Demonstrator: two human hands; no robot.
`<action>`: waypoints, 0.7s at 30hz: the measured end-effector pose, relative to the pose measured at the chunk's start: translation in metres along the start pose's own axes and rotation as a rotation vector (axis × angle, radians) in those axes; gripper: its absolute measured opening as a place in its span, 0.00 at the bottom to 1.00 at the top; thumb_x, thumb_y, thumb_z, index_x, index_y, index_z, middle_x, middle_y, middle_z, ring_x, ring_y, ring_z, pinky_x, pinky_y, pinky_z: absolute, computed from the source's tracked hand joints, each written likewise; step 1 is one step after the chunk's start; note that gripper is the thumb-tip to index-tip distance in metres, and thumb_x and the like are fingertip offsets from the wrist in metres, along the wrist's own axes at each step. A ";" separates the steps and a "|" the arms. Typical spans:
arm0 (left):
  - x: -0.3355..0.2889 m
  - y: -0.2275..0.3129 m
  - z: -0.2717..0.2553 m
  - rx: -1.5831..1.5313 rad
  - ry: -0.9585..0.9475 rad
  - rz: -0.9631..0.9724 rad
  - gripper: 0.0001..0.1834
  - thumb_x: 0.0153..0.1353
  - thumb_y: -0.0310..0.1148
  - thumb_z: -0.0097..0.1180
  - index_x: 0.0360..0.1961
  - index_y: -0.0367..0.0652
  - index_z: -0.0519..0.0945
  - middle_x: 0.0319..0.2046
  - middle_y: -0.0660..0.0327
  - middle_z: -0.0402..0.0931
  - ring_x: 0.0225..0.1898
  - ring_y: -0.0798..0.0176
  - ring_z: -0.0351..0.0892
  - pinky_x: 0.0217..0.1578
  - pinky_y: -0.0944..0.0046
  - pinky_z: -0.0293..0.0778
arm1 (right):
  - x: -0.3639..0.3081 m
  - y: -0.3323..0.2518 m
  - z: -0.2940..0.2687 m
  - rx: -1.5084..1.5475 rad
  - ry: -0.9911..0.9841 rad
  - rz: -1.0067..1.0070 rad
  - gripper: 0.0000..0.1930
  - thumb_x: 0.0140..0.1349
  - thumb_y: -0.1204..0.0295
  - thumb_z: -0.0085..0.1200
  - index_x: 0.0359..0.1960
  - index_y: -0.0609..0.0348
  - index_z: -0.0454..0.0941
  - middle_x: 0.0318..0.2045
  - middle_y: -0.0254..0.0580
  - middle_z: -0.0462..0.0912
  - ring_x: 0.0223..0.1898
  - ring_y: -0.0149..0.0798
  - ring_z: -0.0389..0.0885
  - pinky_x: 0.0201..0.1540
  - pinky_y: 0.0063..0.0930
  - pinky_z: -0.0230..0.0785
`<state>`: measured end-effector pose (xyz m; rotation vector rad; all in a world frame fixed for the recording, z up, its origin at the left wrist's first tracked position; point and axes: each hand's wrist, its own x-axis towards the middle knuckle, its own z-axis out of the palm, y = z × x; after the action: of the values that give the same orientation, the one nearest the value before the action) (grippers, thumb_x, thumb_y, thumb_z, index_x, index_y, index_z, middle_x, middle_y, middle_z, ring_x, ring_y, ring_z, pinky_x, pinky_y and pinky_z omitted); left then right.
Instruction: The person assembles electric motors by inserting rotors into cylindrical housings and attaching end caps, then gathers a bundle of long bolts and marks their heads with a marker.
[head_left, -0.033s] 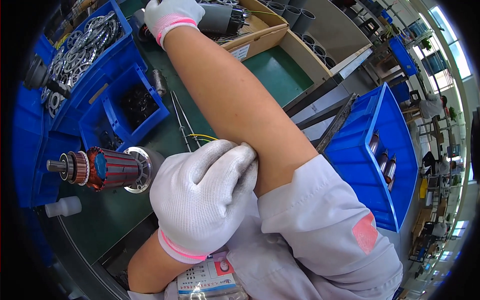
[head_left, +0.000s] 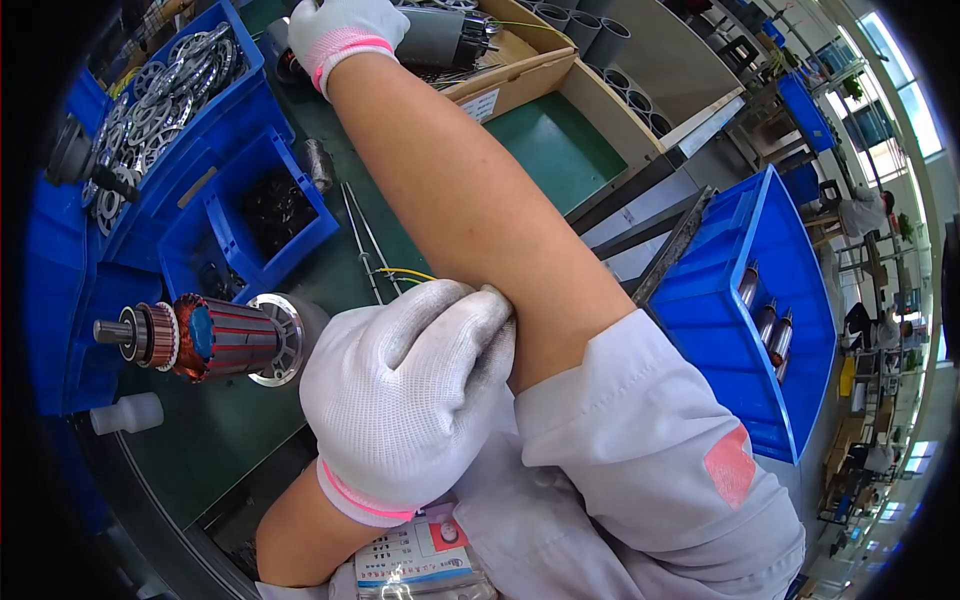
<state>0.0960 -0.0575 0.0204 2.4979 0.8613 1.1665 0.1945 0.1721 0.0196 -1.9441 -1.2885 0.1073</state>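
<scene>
My left hand [head_left: 400,390], in a white knit glove, is closed with curled fingers beside my right forearm. A motor armature [head_left: 235,338] with copper windings and a steel shaft juts out leftward from under it; the gripped part is hidden. Yellow-green wires [head_left: 405,274] show above the fingers. My right arm stretches across to the far side. There my gloved right hand [head_left: 348,32] is closed over a grey cylindrical motor housing [head_left: 432,38]; its fingertips are partly cut off by the upper edge.
Blue bins [head_left: 265,65] with metal rings and small black parts stand at left. A white plastic bottle [head_left: 127,413] lies near them. Thin metal rods [head_left: 362,240] rest on the green bench. Behind is a cardboard box [head_left: 520,80]; at right, a blue crate [head_left: 745,300] holds metal cylinders.
</scene>
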 end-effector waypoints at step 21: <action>-0.002 -0.005 0.011 -0.287 0.154 -0.098 0.11 0.41 0.19 0.61 0.28 0.43 0.80 0.26 0.59 0.78 0.20 0.60 0.75 0.21 0.68 0.70 | -0.012 0.002 -0.049 0.135 -0.232 0.037 0.26 0.58 0.52 0.46 0.46 0.62 0.77 0.47 0.64 0.75 0.53 0.46 0.74 0.58 0.38 0.60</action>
<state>0.1012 -0.0548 0.0094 2.1363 0.7809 1.3566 0.2129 0.1347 0.0474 -1.8809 -1.3557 0.4389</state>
